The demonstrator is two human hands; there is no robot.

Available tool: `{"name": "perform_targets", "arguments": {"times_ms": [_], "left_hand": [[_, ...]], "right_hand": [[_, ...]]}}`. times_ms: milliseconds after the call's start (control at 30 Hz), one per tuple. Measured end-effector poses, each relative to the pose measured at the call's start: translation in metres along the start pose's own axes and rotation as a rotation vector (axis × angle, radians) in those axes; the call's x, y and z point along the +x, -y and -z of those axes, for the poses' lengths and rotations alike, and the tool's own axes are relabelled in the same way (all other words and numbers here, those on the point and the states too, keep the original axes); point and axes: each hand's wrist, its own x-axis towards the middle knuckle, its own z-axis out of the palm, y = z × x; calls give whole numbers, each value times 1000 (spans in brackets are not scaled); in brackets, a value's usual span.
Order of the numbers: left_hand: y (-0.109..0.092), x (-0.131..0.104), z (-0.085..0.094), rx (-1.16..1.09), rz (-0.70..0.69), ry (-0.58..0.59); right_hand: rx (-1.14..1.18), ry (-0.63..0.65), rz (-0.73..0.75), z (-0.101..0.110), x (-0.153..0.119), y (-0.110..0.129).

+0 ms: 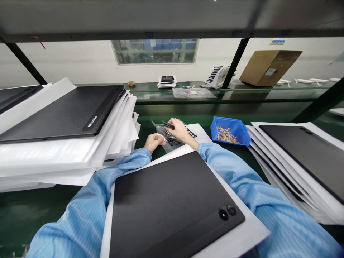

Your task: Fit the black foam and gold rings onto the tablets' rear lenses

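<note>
My left hand [153,142] is closed in a pinch at the near left edge of a clear plastic bag [164,130]. Small black round parts [174,142] lie in or on that bag. Over it, my right hand [179,130] grips a slim black pen-like tool [168,124], whose exact kind I cannot make out. Beside the right hand, a white sheet [202,133] carries rows of black rings [191,133]. Nearest me is a black tablet [166,200], back side up on white sheeting, with two round camera spots at its right corner.
Tall stacks of tablets [61,111] with white sheets flank me at left and right [306,154]. A blue bin [243,132] of small tan pieces stands beyond my right forearm. Behind are a cardboard box [268,68], a flat plastic bag [193,93] and an overhead shelf [172,18].
</note>
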Motion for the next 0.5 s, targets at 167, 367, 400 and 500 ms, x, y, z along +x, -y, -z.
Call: {"name": "perform_targets", "arguments": {"times_ms": [167,367,400,500], "left_hand": [[-5,1,1,-50,32,-16],[-10,-1,0,-66,53,-26],[-10,-2,-1,-65,52,-25],[-9,-4,-2,-65,43,-19]], "right_hand": [[42,84,151,3,-4,10],[40,141,194,6,-7,11],[39,137,188,6,-7,10],[43,125,167,5,-7,9]]}}
